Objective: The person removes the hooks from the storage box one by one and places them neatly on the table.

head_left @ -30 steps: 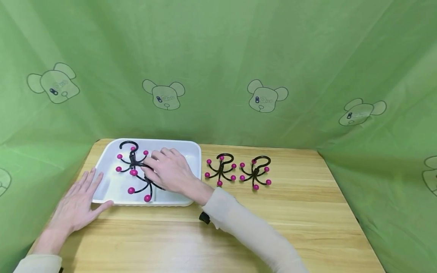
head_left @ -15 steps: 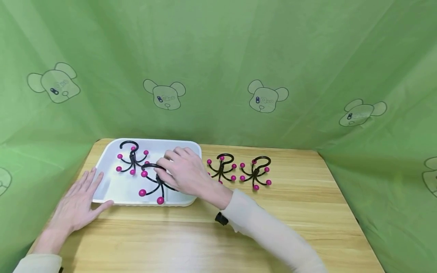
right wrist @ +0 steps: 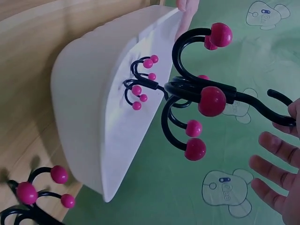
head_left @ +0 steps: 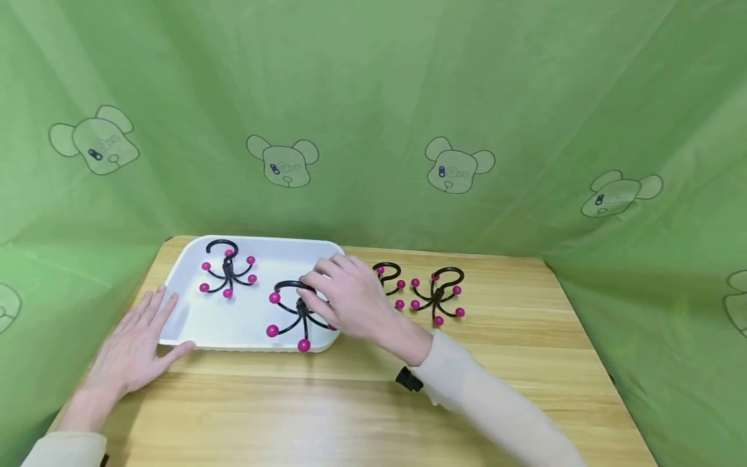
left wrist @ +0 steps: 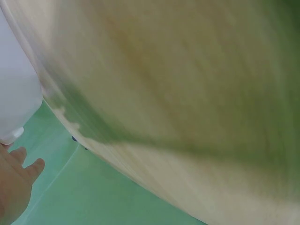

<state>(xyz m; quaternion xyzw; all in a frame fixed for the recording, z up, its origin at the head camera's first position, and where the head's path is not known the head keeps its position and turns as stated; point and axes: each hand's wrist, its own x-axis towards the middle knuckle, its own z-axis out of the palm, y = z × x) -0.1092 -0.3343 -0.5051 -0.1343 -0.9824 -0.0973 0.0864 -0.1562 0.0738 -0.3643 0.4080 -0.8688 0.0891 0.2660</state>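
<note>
My right hand (head_left: pixel 356 298) pinches a black multi-arm hanging hook (head_left: pixel 302 310) with pink ball tips by its curved top. It hangs over the right part of the white tray (head_left: pixel 245 327); in the right wrist view the hook (right wrist: pixel 227 92) is well above the tray, several arms spread, the other fingers of the right hand (right wrist: pixel 276 176) loosely bent. A second such hook (head_left: pixel 228 269) stands inside the tray at the left. With straight, spread fingers my left hand (head_left: pixel 130 353) rests against the tray's front left corner.
To the right of the tray, two more ball-tipped hooks stand on the wooden table (head_left: pixel 496 376): one (head_left: pixel 438 297) in full view, the other (head_left: pixel 392 266) partly behind my right hand. A green curtain (head_left: pixel 373 207) with bear heads encloses the table's back and sides.
My right hand has moved right across the tray, carrying the hook away from the one standing at the left, and now partly covers the nearer table hook. The left hand has stayed in place.
</note>
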